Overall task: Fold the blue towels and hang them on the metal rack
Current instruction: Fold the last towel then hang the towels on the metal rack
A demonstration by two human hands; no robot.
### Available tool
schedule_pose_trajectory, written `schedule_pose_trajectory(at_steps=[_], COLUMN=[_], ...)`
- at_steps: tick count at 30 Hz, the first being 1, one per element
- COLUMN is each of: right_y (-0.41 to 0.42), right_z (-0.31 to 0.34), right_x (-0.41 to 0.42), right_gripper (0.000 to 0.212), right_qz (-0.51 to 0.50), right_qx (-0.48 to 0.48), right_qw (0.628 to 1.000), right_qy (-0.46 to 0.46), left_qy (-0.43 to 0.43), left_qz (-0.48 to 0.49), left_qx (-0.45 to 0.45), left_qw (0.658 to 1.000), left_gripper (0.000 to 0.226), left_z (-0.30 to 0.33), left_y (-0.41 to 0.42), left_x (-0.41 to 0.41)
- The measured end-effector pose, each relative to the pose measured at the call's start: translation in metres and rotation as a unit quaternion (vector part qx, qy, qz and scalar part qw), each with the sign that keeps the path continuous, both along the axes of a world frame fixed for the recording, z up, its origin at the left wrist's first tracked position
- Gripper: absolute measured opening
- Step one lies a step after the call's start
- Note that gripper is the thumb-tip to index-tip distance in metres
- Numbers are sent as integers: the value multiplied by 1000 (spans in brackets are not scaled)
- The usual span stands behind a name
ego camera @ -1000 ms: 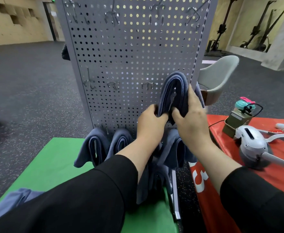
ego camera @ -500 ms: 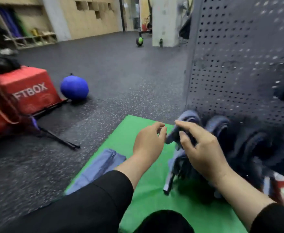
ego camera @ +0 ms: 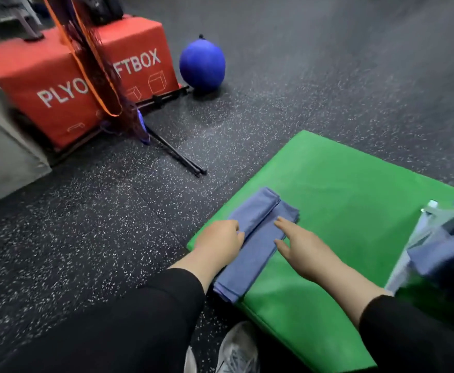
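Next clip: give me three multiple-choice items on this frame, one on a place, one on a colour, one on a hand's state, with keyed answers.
1. Where does the folded towel lie?
A. on the green mat
B. on the red box
C. on the bare floor

2. What colour is the ball?
A. green
B. blue
C. orange

3. How is the right hand?
A. fist round the towel
B. holding the ball
C. fingers straight, at the towel

Answers:
1 A, green shows around the towel.
2 B, plainly blue beside the red box.
3 C, fingers extended.
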State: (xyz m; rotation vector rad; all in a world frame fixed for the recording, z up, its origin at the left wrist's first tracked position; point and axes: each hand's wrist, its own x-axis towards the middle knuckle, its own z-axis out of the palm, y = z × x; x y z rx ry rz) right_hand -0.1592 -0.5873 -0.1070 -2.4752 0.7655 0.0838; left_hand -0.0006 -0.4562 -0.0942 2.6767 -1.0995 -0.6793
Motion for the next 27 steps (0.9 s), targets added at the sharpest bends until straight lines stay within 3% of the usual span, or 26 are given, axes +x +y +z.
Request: schedule_pose_trajectory(at_steps=[5,12,23,27], right_y=[-9,-15,-11,-12], right_z=[-56,-91,-99,-98], right_x=[7,37,73,73], right_gripper=[55,59,61,61], right_qz=[22,80,119,121], right_qx=[-1,-37,-15,-9], right_qw=[997,991,980,979], right_qy=[73,104,157,161], left_qy=[-5,-70,37,50], left_qz=[-32,13,120,144], left_qx=[56,20,40,13], left_qw=[998,997,991,988], left_gripper=[31,31,36,13], left_z=[-53,-86,-108,-107], left_y=[-8,-30,-45,-44], left_x=[21,39,65,66])
